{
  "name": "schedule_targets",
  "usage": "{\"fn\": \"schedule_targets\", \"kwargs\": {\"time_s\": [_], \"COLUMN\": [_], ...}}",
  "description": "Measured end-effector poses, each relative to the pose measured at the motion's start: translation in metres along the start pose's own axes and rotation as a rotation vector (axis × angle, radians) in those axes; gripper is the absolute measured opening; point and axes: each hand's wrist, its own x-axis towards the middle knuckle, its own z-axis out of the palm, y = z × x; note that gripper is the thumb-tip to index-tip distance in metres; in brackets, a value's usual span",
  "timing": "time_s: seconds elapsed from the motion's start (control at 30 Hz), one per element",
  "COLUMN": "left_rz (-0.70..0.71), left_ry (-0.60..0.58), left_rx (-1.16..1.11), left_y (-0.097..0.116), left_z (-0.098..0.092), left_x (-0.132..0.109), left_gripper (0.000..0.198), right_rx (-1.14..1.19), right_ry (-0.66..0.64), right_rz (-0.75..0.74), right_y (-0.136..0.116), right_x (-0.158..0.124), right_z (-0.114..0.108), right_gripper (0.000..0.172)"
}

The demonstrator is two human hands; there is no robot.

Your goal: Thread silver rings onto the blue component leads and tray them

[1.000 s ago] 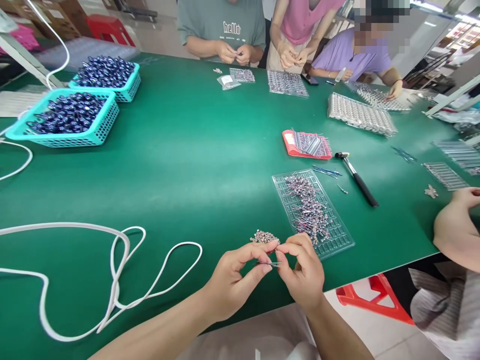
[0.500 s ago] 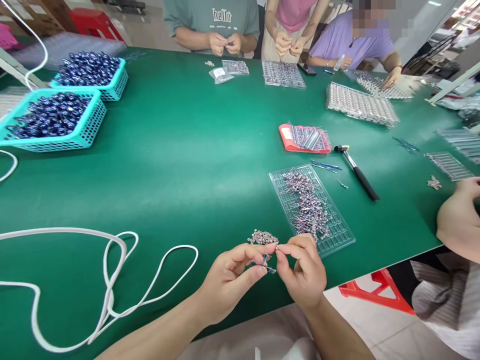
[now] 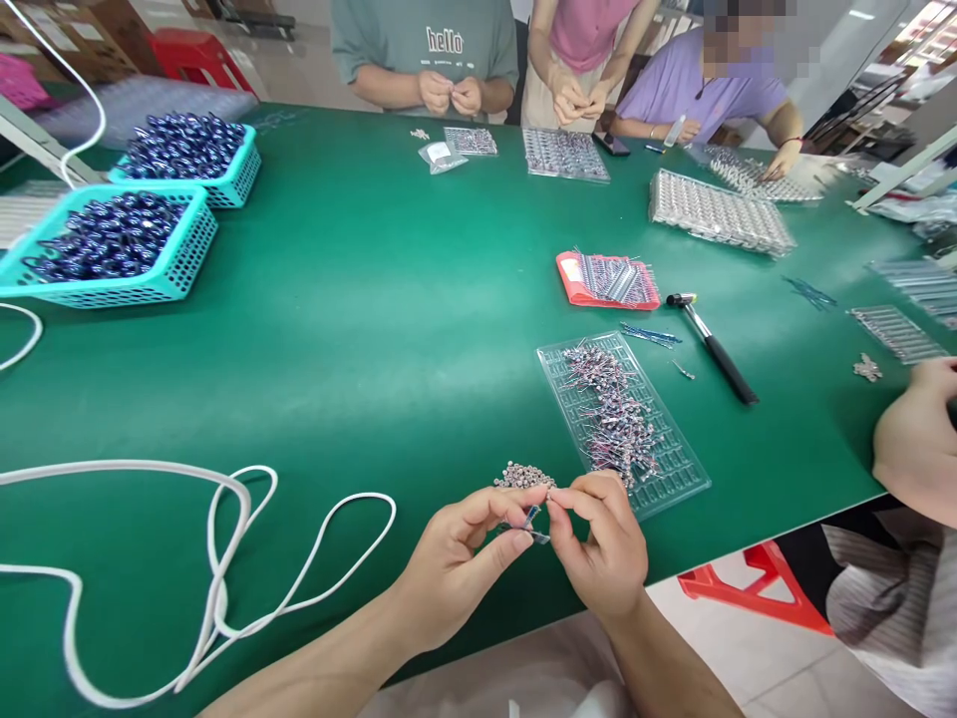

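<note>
At the near edge of the green table, my left hand (image 3: 458,560) pinches thin bluish strips (image 3: 533,527) between thumb and fingers. My right hand (image 3: 604,543) meets it fingertip to fingertip, closed on a tiny part (image 3: 549,495) too small to name. Just beyond my fingers lies a pile of small round metallic pieces (image 3: 521,476). A clear plastic tray (image 3: 677,461) to the right carries a heap of small wired parts (image 3: 617,419).
A hammer (image 3: 722,359), loose blue strips (image 3: 649,334) and a red packet (image 3: 575,289) of wired parts lie beyond the tray. White cable (image 3: 243,519) loops at left, below turquoise baskets (image 3: 195,244). Co-workers sit opposite; another person's arm (image 3: 916,439) is at right.
My two hands stay pinched together, with only a slight shift of the right fingers to the left. The whole view has moved slightly. Opposite, co-workers' hands have shifted a little.
</note>
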Motion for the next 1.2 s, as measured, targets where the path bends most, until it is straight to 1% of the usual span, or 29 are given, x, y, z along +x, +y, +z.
{"fn": "schedule_targets", "kwargs": {"time_s": [0.2, 0.37, 0.53, 0.63, 0.73, 0.83, 1.03, 1.2], "left_rz": [0.059, 0.066, 0.011, -0.024, -0.072, -0.108, -0.130, -0.120], "left_ry": [-0.027, -0.040, -0.031, -0.019, -0.024, -0.024, -0.044, -0.046], "left_rx": [0.076, 0.075, -0.012, -0.092, -0.195, -0.269, -0.298, -0.303], "left_y": [-0.006, -0.004, 0.004, 0.008, 0.007, 0.005, 0.003, 0.005], "left_z": [-0.001, 0.000, 0.002, 0.002, 0.000, -0.003, -0.004, -0.002], "left_x": [-0.002, -0.004, -0.002, 0.000, 0.002, 0.003, 0.005, 0.005], "left_gripper": [0.008, 0.008, 0.008, 0.008, 0.008, 0.009, 0.011, 0.009], "right_rx": [-0.006, -0.009, 0.018, 0.035, 0.028, 0.007, 0.006, -0.001], "right_ry": [-0.009, 0.002, 0.036, 0.023, 0.003, -0.005, 0.007, 0.018], "right_rz": [-0.036, -0.029, -0.007, -0.024, -0.068, -0.081, -0.052, -0.040], "right_y": [0.002, 0.003, 0.000, 0.000, 0.000, 0.000, 0.000, -0.001], "right_x": [-0.003, -0.006, -0.005, -0.002, -0.001, 0.000, -0.002, -0.002], "right_z": [-0.002, -0.003, -0.002, -0.003, -0.004, -0.004, -0.003, -0.003], "right_gripper": [0.028, 0.032, 0.029, 0.031, 0.033, 0.031, 0.025, 0.020]}}
